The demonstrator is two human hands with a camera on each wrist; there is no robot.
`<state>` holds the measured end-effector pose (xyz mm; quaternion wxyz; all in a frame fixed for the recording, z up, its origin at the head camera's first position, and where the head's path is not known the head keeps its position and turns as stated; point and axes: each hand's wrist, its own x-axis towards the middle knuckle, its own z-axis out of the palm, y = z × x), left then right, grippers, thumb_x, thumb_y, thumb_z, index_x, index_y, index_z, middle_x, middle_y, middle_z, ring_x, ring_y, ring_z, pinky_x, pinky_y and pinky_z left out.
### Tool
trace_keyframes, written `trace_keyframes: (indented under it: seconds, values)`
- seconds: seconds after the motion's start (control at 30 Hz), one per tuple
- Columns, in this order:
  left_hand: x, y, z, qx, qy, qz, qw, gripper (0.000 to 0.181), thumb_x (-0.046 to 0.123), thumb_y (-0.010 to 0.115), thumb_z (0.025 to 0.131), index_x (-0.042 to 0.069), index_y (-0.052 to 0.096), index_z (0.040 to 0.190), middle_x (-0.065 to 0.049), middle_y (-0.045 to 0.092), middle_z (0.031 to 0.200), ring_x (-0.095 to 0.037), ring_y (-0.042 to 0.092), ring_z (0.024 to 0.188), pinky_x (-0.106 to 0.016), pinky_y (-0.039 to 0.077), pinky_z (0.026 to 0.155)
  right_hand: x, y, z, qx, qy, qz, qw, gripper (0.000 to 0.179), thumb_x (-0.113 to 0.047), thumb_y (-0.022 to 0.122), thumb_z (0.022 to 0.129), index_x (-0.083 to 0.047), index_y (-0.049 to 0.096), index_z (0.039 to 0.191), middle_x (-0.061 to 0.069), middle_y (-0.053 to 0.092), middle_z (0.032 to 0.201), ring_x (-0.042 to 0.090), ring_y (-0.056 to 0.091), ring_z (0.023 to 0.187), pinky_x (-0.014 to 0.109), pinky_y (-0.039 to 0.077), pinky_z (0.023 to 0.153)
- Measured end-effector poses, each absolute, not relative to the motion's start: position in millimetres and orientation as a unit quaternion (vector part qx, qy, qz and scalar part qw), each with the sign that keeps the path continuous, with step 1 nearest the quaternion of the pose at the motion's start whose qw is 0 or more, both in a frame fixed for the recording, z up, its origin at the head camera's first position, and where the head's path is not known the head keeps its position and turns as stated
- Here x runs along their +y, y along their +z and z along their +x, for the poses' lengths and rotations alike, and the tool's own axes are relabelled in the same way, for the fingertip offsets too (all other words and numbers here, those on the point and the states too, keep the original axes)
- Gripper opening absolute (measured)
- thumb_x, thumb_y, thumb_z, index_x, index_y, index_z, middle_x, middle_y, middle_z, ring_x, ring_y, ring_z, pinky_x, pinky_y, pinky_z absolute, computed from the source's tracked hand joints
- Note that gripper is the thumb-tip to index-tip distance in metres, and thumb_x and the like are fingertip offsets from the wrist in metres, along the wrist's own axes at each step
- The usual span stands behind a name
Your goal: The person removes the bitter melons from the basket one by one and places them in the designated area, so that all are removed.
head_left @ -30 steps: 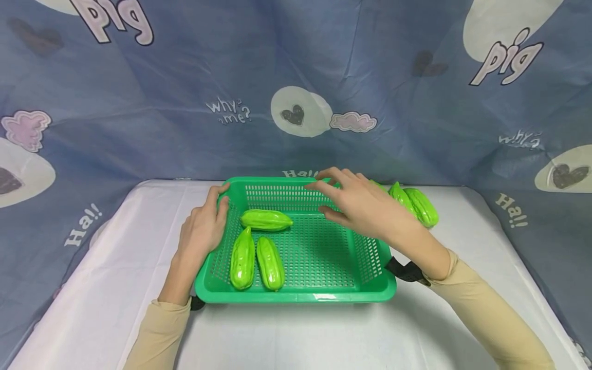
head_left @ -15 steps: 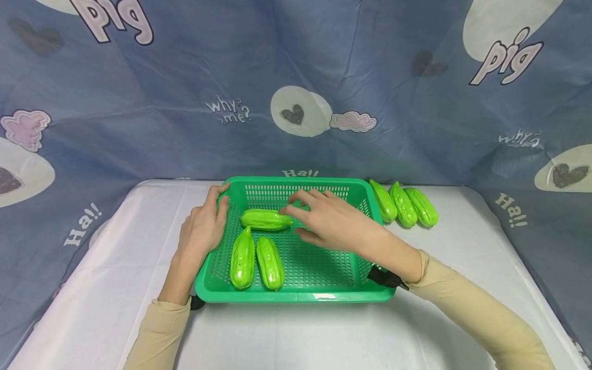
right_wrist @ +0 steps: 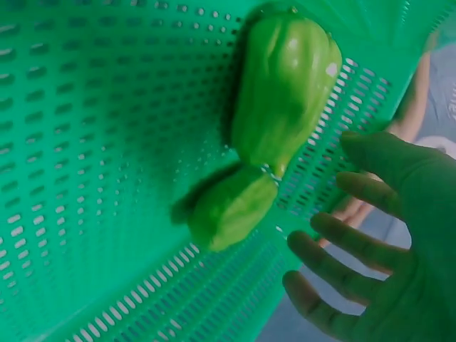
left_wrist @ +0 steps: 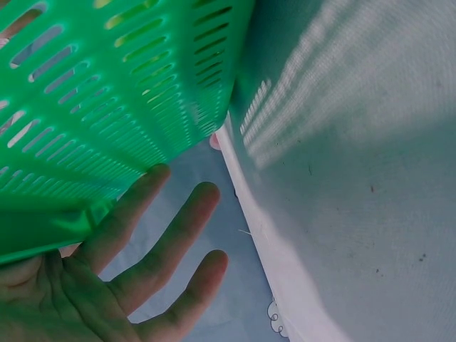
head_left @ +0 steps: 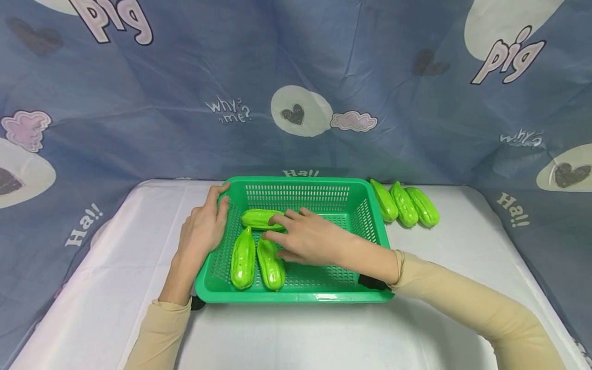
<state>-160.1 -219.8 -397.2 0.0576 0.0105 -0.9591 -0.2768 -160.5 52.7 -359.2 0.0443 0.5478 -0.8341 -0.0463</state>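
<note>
The green basket sits on the white counter. Two gourds lie in its near left part. The left hand holds its left rim, fingers spread outside. The right hand hangs over it, fingers spread. A third gourd lies sideways behind. Three more gourds lie right of the basket.

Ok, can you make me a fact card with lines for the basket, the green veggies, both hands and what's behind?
Basket: green basket with holes, on a white cloth
Inside: three green veggies
Outside: three more veggies, side by side past the basket's right end
Left hand: left hand holds the basket's left rim
Right hand: right hand over the basket; can't tell if it touches a veggie
Behind: blue backdrop with words like "pig"
</note>
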Motion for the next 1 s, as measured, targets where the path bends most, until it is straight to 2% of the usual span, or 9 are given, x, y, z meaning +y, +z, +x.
trace_keyframes:
  seconds: [0.33,0.53,0.7,0.83,1.0]
  values:
    - [-220,-397,-160,-0.959,-0.278,0.008,0.058,0.051,0.044,0.029,0.119,0.028,0.038,0.166,-0.024,0.071,0.076,-0.028,0.055,0.05,-0.039,0.041,0.044,45,-366,-157,-0.821,-0.071,0.567,0.019,0.053,-0.057,0.058,0.108,-0.03,0.057,0.154,0.001,0.05,0.165,0.025,0.063,0.13,0.049,0.06,0.104]
    - [-220,-398,-160,-0.959,-0.278,0.008,0.058,0.051,0.044,0.029,0.119,0.028,0.038,0.166,-0.027,0.073,0.081,-0.029,0.057,0.052,-0.039,0.041,0.045,42,-369,-155,-0.817,-0.09,0.57,-0.002,0.055,-0.057,0.056,0.109,-0.03,0.053,0.157,-0.002,0.05,0.166,0.028,0.06,0.138,0.052,0.058,0.109]
    - [-220,-397,-160,-0.959,-0.278,0.01,0.057,0.051,0.044,0.03,0.119,0.029,0.038,0.166,-0.027,0.073,0.081,-0.028,0.056,0.051,-0.039,0.041,0.044,40,-372,-154,-0.81,-0.09,0.579,-0.016,0.054,-0.058,0.056,0.109,-0.038,0.053,0.158,-0.002,0.049,0.167,0.028,0.058,0.139,0.052,0.058,0.107]
    - [-219,-397,-160,-0.958,-0.281,0.009,0.056,0.051,0.044,0.03,0.119,0.028,0.038,0.166,-0.027,0.074,0.081,-0.028,0.055,0.05,-0.039,0.041,0.044,40,-373,-154,-0.809,-0.09,0.581,-0.03,0.049,-0.061,0.055,0.108,-0.039,0.06,0.152,-0.002,0.049,0.167,0.029,0.056,0.141,0.054,0.058,0.109]
    - [-219,-397,-160,-0.957,-0.284,0.008,0.059,0.05,0.042,0.03,0.119,0.027,0.039,0.166,-0.026,0.072,0.076,-0.028,0.055,0.048,-0.039,0.041,0.042,41,-374,-153,-0.812,-0.086,0.576,-0.027,0.046,-0.061,0.056,0.107,-0.029,0.064,0.139,-0.004,0.057,0.159,0.025,0.059,0.135,0.049,0.058,0.107]
